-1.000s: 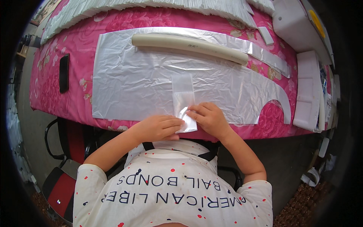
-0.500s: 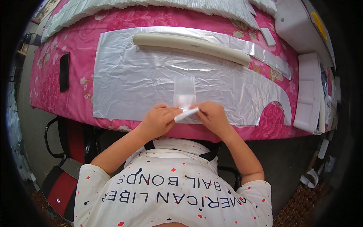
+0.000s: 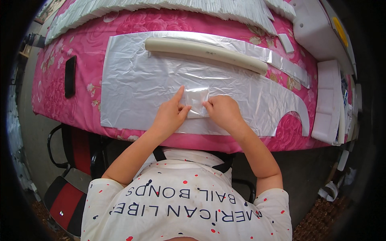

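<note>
here both hands press a small clear bag [image 3: 196, 102] flat on the plastic sheet [image 3: 132, 86]: left hand [image 3: 169, 116] with fingers apart at 9 o'clock, right hand [image 3: 223, 112] curled at 3. smoothing seems in hand; next needs steady flat pressure.

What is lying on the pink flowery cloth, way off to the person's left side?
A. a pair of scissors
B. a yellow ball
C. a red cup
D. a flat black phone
D: a flat black phone lies alone on the pink flowery cloth, left of the big clear plastic sheet where the left hand and right hand press a small clear bag.
</note>
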Motion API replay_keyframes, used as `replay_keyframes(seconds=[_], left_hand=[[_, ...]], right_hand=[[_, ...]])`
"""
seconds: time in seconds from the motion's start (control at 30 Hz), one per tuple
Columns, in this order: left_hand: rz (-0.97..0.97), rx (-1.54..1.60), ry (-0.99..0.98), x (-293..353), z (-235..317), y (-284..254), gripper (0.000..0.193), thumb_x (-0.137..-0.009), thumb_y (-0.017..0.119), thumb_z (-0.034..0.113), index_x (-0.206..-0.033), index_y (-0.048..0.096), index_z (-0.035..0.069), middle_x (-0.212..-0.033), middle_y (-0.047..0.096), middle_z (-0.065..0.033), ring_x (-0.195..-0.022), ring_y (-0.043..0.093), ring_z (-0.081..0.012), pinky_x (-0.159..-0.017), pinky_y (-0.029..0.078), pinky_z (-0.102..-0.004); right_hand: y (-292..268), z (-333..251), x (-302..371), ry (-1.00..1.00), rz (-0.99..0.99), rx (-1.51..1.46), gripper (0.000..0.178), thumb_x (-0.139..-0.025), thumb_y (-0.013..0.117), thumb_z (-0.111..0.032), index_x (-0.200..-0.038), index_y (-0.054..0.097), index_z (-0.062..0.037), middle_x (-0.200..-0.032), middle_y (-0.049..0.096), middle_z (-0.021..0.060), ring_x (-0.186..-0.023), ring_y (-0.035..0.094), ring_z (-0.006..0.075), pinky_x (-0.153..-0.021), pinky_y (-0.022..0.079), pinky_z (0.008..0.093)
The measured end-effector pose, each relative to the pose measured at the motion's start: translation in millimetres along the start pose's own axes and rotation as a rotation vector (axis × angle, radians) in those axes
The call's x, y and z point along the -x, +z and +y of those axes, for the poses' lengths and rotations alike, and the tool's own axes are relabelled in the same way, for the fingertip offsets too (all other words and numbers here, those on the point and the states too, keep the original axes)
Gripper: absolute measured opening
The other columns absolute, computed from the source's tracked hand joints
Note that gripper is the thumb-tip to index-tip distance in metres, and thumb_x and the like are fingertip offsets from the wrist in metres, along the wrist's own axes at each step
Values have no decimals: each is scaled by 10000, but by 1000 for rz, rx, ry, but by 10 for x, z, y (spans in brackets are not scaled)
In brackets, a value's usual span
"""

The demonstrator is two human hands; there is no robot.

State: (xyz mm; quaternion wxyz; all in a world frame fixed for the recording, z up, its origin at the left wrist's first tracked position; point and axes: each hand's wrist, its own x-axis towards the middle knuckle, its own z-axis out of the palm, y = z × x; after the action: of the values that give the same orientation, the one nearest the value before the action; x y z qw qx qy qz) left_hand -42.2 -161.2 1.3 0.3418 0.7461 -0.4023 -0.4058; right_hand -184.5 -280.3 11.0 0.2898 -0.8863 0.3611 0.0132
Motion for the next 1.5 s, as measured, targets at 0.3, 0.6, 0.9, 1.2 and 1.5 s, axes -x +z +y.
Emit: replay_keyframes(seconds=[0.3,0.6,0.9,1.2,1.5], left_hand=[[224,-301,300,66,70,-11,652,-778,625,98,-1336,314,-39,-1072,577,-174,-897,595,-263,-759,471,-335],[80,-675,578,-76,110,297,828,-750,610,399,-1340,276,-76,-1409,264,-231,-1336,219,-335,-1085,169,-444],[50,-654,567,-144,-49,415,1084,-674,627,569,-1377,129,-88,-1451,146,-245,-1366,119,-351,-1104,83,-452],[90,-646,617,-130,-90,424,1128,-671,619,603,-1384,83,-87,-1458,83,-258,-1371,65,-366,-1093,56,-489],[104,-75,385,564,-362,-201,595,-819,604,215,-1317,365,-5,-1309,421,-216,-1203,426,-317,-1004,322,-417]], right_hand=[[-157,-23,-153,310,-321,-236,326,-833,528,-287,-681,668,-34,-595,615,125,-642,612,299,-644,472,402],[-98,19,-171,280,-267,-199,304,-790,513,-255,-649,666,-35,-630,629,140,-665,619,318,-654,482,413],[-69,16,-127,252,-194,-188,288,-753,541,-258,-620,656,-30,-621,622,147,-623,610,320,-583,477,413],[-168,-62,211,151,-44,170,203,-687,661,-241,-676,653,-39,-658,626,137,-640,616,307,-576,468,409],[284,-131,-144,-502,301,245,687,-787,594,-389,-1298,373,13,-1350,368,192,-1276,310,327,-1051,238,428]])
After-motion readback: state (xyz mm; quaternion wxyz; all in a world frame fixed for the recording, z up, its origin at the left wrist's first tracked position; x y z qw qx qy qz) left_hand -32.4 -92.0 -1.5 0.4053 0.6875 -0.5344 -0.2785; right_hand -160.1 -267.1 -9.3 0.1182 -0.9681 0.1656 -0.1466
